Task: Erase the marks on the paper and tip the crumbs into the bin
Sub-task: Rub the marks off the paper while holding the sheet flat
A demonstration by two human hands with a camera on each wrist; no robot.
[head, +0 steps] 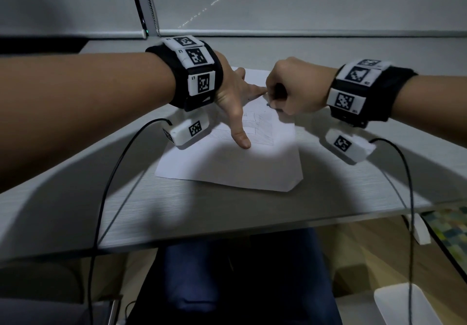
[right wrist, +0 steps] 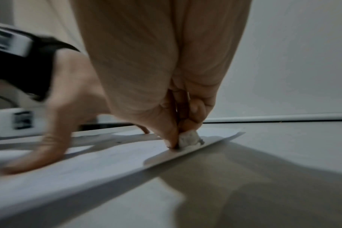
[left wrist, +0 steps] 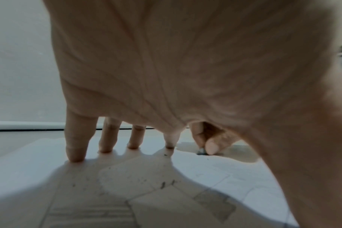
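A white sheet of paper [head: 227, 163] with faint pencil lines lies on the grey desk [head: 75, 198]. My left hand [head: 235, 100] is spread on the paper, straight fingertips [left wrist: 75, 155] and thumb pressing it flat. My right hand [head: 290, 87] pinches a small grey-white eraser [right wrist: 188, 138] between thumb and fingers, its tip on the paper near the sheet's far right edge. In the left wrist view the eraser [left wrist: 201, 152] shows under the right thumb. Dark crumbs [left wrist: 162, 184] lie scattered on the paper [left wrist: 215, 169] below my left palm.
A window blind [head: 303, 1] and sill run behind the desk. Black cables [head: 106, 198] hang from both wrist cameras over the desk's front edge. Below at the lower right stands a white container [head: 404, 304]. My blue-clad legs [head: 227, 286] are under the desk.
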